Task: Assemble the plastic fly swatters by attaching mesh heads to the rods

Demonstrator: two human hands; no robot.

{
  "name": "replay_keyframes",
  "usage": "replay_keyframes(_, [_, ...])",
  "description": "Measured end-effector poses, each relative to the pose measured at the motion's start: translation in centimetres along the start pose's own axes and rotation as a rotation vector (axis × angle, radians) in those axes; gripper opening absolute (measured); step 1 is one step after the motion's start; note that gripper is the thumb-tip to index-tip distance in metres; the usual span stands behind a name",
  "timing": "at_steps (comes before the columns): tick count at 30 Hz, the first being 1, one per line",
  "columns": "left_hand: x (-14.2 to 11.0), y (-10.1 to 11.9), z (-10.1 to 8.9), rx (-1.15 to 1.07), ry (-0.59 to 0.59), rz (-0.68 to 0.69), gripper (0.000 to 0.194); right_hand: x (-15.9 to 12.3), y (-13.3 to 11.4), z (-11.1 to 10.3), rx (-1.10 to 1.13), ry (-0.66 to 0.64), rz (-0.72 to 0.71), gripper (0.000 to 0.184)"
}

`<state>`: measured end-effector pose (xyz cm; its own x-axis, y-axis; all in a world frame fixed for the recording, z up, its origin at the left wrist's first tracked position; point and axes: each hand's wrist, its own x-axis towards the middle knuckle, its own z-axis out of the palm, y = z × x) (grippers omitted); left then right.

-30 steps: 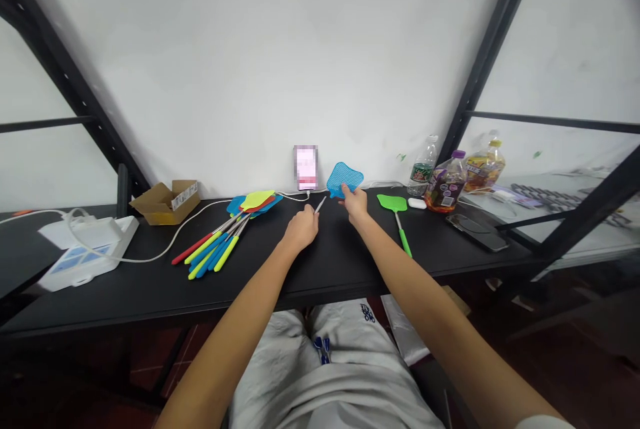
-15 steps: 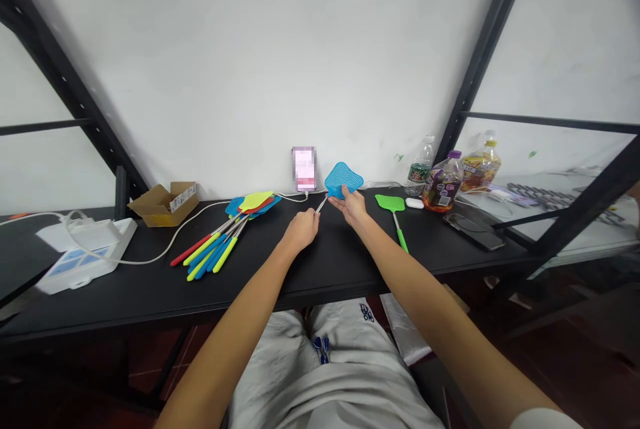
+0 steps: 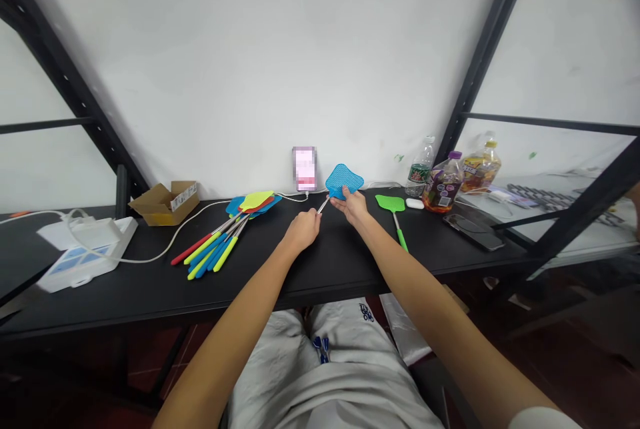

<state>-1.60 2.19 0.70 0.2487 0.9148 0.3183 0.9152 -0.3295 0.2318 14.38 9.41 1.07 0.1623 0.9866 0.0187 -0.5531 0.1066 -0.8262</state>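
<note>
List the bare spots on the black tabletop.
The tabletop is bare between the forearms, between the swatter pile and left hand, and between the right hand and green swatter. It is crowded around the bottles, white case and dark phone.

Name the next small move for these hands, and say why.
Probably ease the rod up into the base of the blue head: the left hand grips the rod, its tip seems to meet that base, and the right hand steadies the head.
</note>
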Motion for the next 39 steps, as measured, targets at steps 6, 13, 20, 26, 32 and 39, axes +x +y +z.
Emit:
replay_keyframes(6, [-0.2,0.3,-0.2,0.004,-0.021,-0.009,0.035,0.4,0.0,-0.4,-0.021,-0.032,0.042,0.007])
replay_keyframes(13, [-0.4,0.4,-0.3,0.005,-0.026,-0.006,0.035,0.7,0.1,-0.7,-0.037,-0.045,0.072,0.007])
replay_keyframes(20, [-0.3,0.3,0.0,0.022,-0.038,0.000,0.037,0.5,0.1,-0.8,-0.054,-0.052,0.099,0.008])
replay_keyframes(26, [-0.3,0.3,0.0,0.035,-0.029,-0.003,0.036,0.2,0.4,-0.6,-0.073,-0.098,0.101,0.006])
replay_keyframes(32, [-0.4,0.5,-0.3,0.023,-0.033,-0.018,0.036,-0.2,0.3,-0.2,-0.087,-0.095,0.091,0.008])
replay_keyframes(39, [-0.2,0.3,-0.2,-0.004,0.001,-0.015,0.034,-0.6,0.5,0.2,-0.126,-0.086,0.115,0.011])
